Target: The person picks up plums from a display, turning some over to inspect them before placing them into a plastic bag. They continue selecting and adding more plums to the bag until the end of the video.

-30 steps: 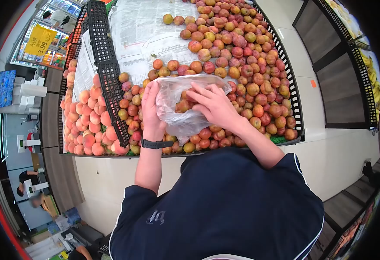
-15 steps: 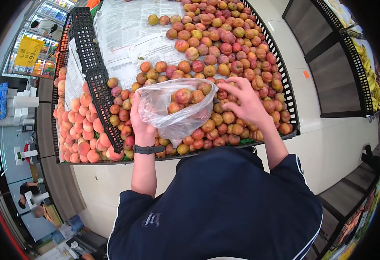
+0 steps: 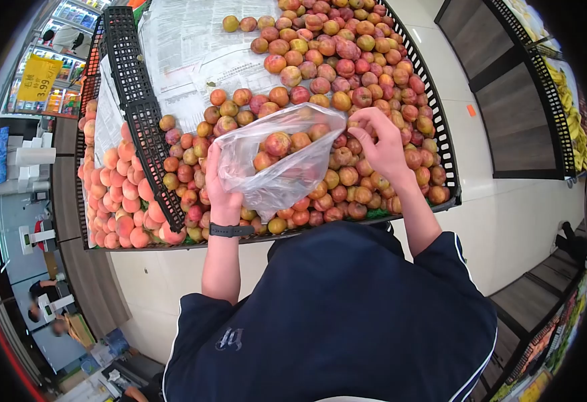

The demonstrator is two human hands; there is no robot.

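A clear plastic bag (image 3: 273,191) with several reddish-yellow plums (image 3: 278,144) inside hangs over the heap of plums (image 3: 374,74). My left hand (image 3: 222,184), with a dark band on its wrist, grips the bag's left side; some of its fingers are hidden behind the film. At the right corner of the bag's mouth, my right hand (image 3: 379,142) has thumb and fingers bent together on the rim, which is stretched toward it. The bag's mouth gapes between both hands.
Peaches (image 3: 122,194) lie left of a black crate divider (image 3: 147,134). Newspaper (image 3: 193,53) lines the display behind the plums. The crate's black slatted edge (image 3: 449,151) runs along the right. Further right stands a stand with bananas (image 3: 572,120). A yellow price sign (image 3: 39,79) is at upper left.
My right hand has closed from spread fingers onto the bag's rim. The bag's right corner is pulled out to the right and up, and the mouth is stretched wider. My left hand keeps its hold.
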